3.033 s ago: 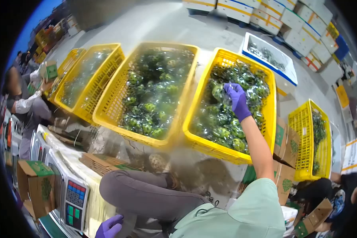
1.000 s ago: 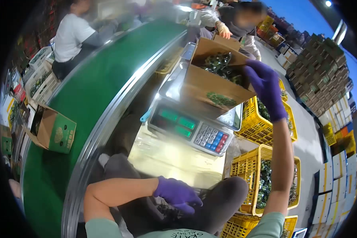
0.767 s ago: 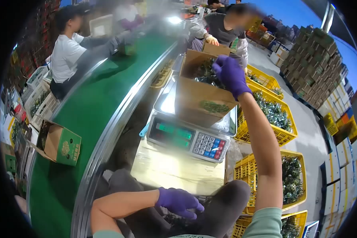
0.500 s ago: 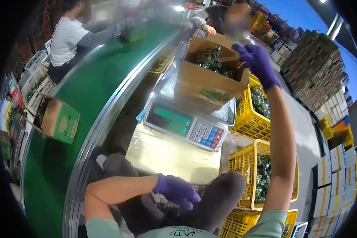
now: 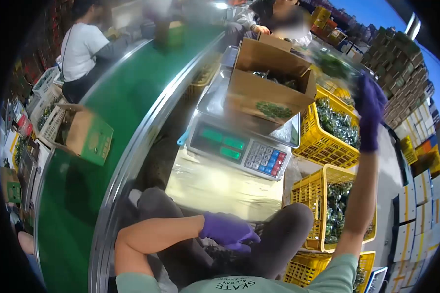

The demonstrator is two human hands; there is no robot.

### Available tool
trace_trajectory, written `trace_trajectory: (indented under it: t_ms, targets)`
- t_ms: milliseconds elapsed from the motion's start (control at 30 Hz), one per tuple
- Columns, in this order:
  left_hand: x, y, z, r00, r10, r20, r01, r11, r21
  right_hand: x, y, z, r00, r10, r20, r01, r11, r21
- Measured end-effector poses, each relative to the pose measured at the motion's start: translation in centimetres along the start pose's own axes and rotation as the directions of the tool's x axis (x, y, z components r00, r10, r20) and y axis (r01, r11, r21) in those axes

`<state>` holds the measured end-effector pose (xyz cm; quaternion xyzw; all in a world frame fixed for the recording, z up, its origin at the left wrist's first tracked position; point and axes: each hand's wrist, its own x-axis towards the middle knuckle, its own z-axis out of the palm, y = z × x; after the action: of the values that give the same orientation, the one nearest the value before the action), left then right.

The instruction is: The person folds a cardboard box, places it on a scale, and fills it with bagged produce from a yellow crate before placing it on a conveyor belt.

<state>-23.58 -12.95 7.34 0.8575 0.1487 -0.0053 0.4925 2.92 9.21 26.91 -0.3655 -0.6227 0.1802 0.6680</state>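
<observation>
My right hand [image 5: 371, 115], in a purple glove and blurred by motion, grips a clear bag of greens [image 5: 333, 64] to the right of an open cardboard box [image 5: 266, 100]. The box stands on the metal pan of a digital scale [image 5: 239, 149], with some wrapped greens low inside it. Over my lap, my left hand [image 5: 227, 232], also purple-gloved, holds nothing, its fingers loosely extended. Yellow crates [image 5: 327, 146] of bagged greens stand right of the scale, with another crate [image 5: 310, 210] nearer my knee.
A green conveyor belt [image 5: 76, 195] runs along the left, with an open box [image 5: 90, 136] on it. One person [image 5: 83, 51] sits beyond the belt, another [image 5: 261, 22] behind the scale. Stacked cartons [image 5: 396, 78] and white boxes [image 5: 410, 215] stand at the right.
My right hand has moved right, away from the box, with the bag of greens. The greens in the box now sit lower. My left hand stays over my lap. The view has shifted slightly.
</observation>
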Motion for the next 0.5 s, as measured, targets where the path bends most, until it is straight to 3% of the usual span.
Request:
trace_trajectory:
  t_ms: [33,67,100,200,267,300,333,367,400,433,467,500]
  targets:
    - [0.0,0.2,0.0,1.000,0.002,-0.009,-0.001,1.000,0.013,-1.7,-1.3,-4.5,0.991,0.117,-0.063,-0.119,0.992,-0.039]
    - [0.0,0.5,-0.2,1.000,0.002,-0.018,-0.001,1.000,0.029,-3.1,-1.2,-8.8,0.989,0.093,-0.116,-0.098,0.995,-0.037]
    - [-0.1,0.7,-0.6,0.999,-0.030,0.027,0.030,1.000,0.006,-4.9,-2.0,-12.8,0.965,0.161,-0.208,-0.183,0.979,-0.091]
    - [0.1,0.5,-0.5,1.000,-0.016,0.008,0.016,1.000,-0.006,-11.4,-3.1,-21.5,0.894,0.162,-0.417,-0.321,0.882,-0.346]
    - [0.4,0.3,-0.3,1.000,-0.022,0.012,0.023,1.000,-0.015,-15.7,-0.3,-29.5,0.902,0.199,-0.382,-0.335,0.882,-0.331]
    - [0.6,0.5,-0.7,0.996,-0.058,0.060,0.061,0.997,-0.039,-18.1,1.4,-32.5,0.872,0.232,-0.431,-0.438,0.763,-0.475]
    - [0.9,0.6,-0.9,0.990,-0.093,0.108,0.100,0.993,-0.060,-20.6,2.7,-36.0,0.839,0.413,-0.354,-0.543,0.674,-0.501]
    - [1.1,0.6,-0.9,0.989,-0.089,0.117,0.096,0.994,-0.054,-23.5,6.8,-42.2,0.828,0.496,-0.263,-0.524,0.516,-0.678]
    - [1.4,0.3,-0.8,0.987,-0.095,0.129,0.101,0.994,-0.038,-25.6,7.4,-43.6,0.749,0.634,-0.193,-0.473,0.308,-0.826]
    - [1.5,0.0,-0.7,0.985,-0.104,0.139,0.108,0.994,-0.025,-26.6,7.2,-43.1,0.661,0.739,-0.129,-0.443,0.246,-0.862]
    - [1.6,-0.4,-0.5,0.984,-0.108,0.140,0.113,0.993,-0.025,-26.8,7.2,-42.1,0.660,0.740,-0.128,-0.445,0.248,-0.860]
    - [1.6,-0.9,-0.2,0.984,-0.121,0.133,0.127,0.991,-0.039,-26.2,6.4,-39.7,0.596,0.783,-0.176,-0.602,0.292,-0.743]
